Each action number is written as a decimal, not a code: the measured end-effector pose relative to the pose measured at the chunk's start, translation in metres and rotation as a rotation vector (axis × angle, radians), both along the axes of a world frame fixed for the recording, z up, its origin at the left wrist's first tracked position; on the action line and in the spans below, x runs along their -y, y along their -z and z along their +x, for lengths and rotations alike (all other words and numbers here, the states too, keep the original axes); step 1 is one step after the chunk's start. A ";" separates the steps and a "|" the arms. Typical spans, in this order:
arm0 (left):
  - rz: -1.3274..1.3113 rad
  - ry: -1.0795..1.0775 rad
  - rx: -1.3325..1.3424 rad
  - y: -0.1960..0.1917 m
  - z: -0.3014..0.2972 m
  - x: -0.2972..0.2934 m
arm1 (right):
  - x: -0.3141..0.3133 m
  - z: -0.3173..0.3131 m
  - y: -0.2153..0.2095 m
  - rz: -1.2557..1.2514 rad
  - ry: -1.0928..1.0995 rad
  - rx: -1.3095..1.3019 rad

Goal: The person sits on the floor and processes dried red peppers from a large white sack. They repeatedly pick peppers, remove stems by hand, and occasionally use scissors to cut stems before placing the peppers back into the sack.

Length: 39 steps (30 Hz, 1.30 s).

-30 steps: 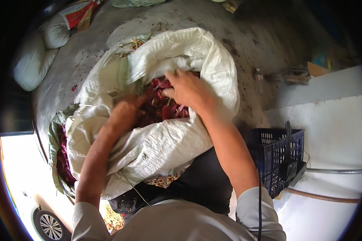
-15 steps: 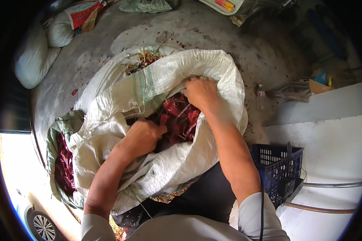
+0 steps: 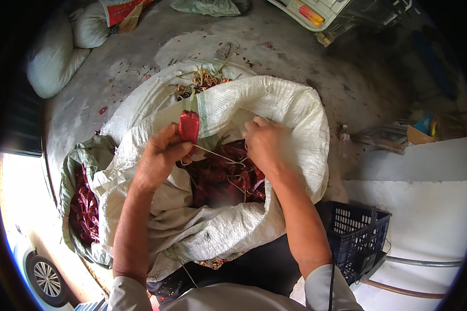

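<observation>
A large white woven sack [image 3: 301, 119] stands open in front of me, its rim rolled outward. Dried red chili peppers [image 3: 228, 179] with pale stems lie inside it. Over the left part of the mouth, my left hand [image 3: 163, 153] is closed on a dried chili pepper [image 3: 189, 127], raised above the heap with its stem end up. My right hand [image 3: 267, 142] is inside the opening at the right, near the sack's inner wall. Its fingers are curled, and whatever they hold is hidden.
A green sack [image 3: 83, 207] of red chilies stands at the left. Stems and scraps [image 3: 205, 80] lie in another white sack behind. A dark blue plastic crate [image 3: 355, 228] is at my right, beside a white wall. Full white sacks [image 3: 52, 67] and a clear bottle [image 3: 344, 140] stand farther off.
My left hand has come up out of the heap and now holds a chili pepper above the sack's mouth. My right hand stays at the right side of the opening, fingers curled.
</observation>
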<state>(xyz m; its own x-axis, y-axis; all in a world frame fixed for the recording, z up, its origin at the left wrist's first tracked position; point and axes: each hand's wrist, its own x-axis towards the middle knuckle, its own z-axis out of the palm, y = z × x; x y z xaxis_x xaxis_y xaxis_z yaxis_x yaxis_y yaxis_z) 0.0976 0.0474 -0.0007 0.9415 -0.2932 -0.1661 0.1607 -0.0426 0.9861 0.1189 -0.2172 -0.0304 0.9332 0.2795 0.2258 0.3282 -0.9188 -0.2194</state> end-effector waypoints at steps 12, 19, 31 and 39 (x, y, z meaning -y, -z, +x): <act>0.567 0.138 0.568 0.014 -0.009 0.032 | -0.037 -0.016 -0.026 0.861 -0.004 -0.461; 0.341 0.080 0.534 0.022 -0.014 0.038 | -0.038 -0.019 -0.023 0.537 -0.166 -0.141; 0.365 0.018 0.400 0.001 -0.019 0.052 | -0.043 -0.025 -0.029 0.785 -0.112 -0.152; -0.303 0.039 0.011 0.001 -0.014 0.065 | -0.045 -0.033 -0.033 1.738 0.024 -0.659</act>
<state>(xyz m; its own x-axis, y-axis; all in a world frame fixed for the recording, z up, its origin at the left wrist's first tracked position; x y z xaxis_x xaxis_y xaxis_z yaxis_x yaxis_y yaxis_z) 0.0831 -0.0174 -0.0020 0.9297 -0.3640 -0.0552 0.1537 0.2476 0.9566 0.0861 -0.1724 0.0025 0.9781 0.1475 -0.1469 -0.1984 0.4461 -0.8727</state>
